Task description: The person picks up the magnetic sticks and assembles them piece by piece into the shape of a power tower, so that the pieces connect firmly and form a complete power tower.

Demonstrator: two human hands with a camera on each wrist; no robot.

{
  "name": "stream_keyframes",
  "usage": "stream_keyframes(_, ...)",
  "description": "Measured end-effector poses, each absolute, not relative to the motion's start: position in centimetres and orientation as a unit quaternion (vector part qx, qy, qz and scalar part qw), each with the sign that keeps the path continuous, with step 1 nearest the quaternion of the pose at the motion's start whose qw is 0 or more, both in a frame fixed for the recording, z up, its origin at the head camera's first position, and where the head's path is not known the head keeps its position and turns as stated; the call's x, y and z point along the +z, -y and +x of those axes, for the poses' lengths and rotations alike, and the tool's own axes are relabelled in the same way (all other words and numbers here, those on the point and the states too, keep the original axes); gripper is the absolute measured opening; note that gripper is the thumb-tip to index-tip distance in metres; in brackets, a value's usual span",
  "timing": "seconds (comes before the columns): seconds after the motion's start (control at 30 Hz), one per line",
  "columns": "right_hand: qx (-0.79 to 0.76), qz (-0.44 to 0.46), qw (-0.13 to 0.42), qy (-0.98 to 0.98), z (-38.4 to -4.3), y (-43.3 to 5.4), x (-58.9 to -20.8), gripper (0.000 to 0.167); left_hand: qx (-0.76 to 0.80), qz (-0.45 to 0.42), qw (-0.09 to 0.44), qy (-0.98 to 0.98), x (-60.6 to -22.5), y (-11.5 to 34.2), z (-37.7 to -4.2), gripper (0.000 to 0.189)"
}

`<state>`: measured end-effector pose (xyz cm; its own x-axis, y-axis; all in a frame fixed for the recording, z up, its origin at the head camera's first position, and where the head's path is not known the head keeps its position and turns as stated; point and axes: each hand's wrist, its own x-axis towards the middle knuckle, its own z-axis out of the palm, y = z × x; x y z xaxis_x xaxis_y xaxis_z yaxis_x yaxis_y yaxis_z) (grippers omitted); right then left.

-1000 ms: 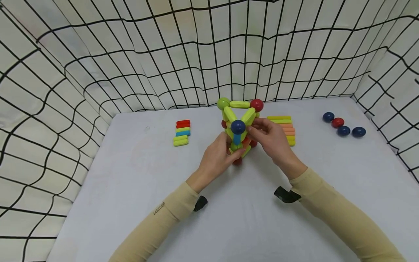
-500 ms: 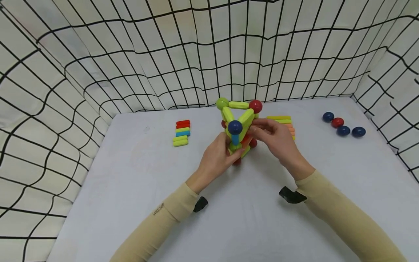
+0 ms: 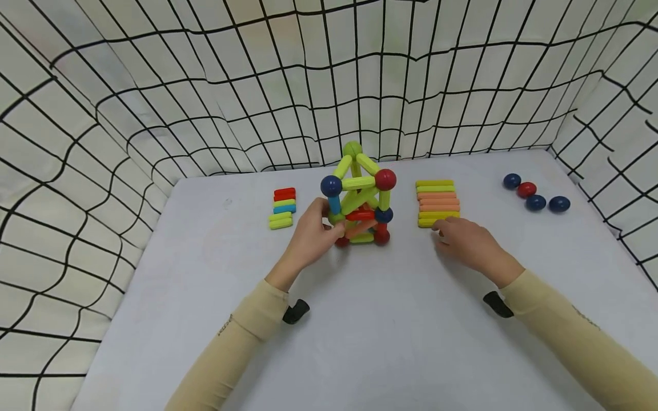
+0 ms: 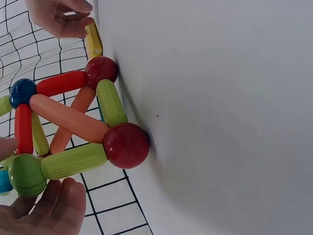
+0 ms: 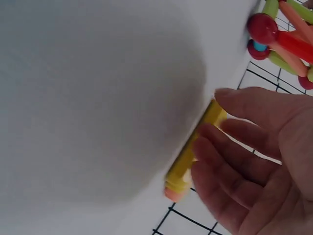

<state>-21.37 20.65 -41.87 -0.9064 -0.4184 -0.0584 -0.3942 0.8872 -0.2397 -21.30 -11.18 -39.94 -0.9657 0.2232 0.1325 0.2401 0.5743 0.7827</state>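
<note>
A tower of magnetic sticks and balls (image 3: pixel 358 183) stands on the table, with green, red and orange sticks joined by green, blue and red balls. My left hand (image 3: pixel 315 233) grips its lower left side around a green ball (image 4: pixel 28 175), as the left wrist view shows. Over at the right, my right hand (image 3: pixel 470 245) is beside the front end of a row of loose sticks, closest to a yellow stick (image 5: pixel 188 154). Its fingers are loosely bent and the thumb stands apart, with nothing visibly held. Part of that yellow stick is hidden behind the fingers.
Several orange sticks (image 3: pixel 438 202) lie in the row by my right hand. A smaller group of short sticks (image 3: pixel 284 204) lies to the left. Blue balls (image 3: pixel 536 202) and a red ball (image 3: pixel 526 189) sit far right. Black netting (image 3: pixel 354 91) surrounds the white table (image 3: pixel 216 251).
My right hand has let go of the tower and moved right to the row of sticks. The tower has been turned, and my left hand has shifted slightly left with it.
</note>
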Motion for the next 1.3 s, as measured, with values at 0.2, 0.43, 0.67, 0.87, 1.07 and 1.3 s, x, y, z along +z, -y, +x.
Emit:
stream_keyframes(0.2, -0.085, -0.202, 0.007, -0.976, -21.6, -20.6, -42.6, 0.026, -0.442, -0.116, -0.008, 0.890, -39.9, 11.1, -21.6, 0.047)
stream_keyframes(0.43, -0.076, -0.197, -0.010, -0.977, -21.7, -20.6, -42.9, 0.032, -0.445, -0.124, 0.000, 0.887, -40.1, 11.1, -21.7, 0.044)
stream_keyframes(0.67, -0.068, -0.195, -0.020, -0.978, -21.8, -20.7, -42.8, 0.029, -0.439, -0.127, -0.006, 0.889, -39.8, 11.2, -21.6, 0.045)
stream_keyframes(0.87, -0.057, -0.192, -0.023, -0.979, -21.9, -20.8, -42.7, 0.025, -0.439, -0.134, -0.022, 0.888, -39.6, 11.5, -21.8, 0.043)
stream_keyframes(1.07, -0.049, -0.225, 0.001, -0.973, -22.4, -20.5, -42.7, 0.020, -0.435, -0.147, -0.047, 0.887, -39.6, 12.1, -22.3, 0.044)
stream_keyframes(1.3, -0.181, -0.252, 0.053, -0.949, -23.3, -19.4, -40.6, 0.022, -0.433, -0.148, -0.065, 0.887, -39.5, 12.4, -22.4, 0.044)
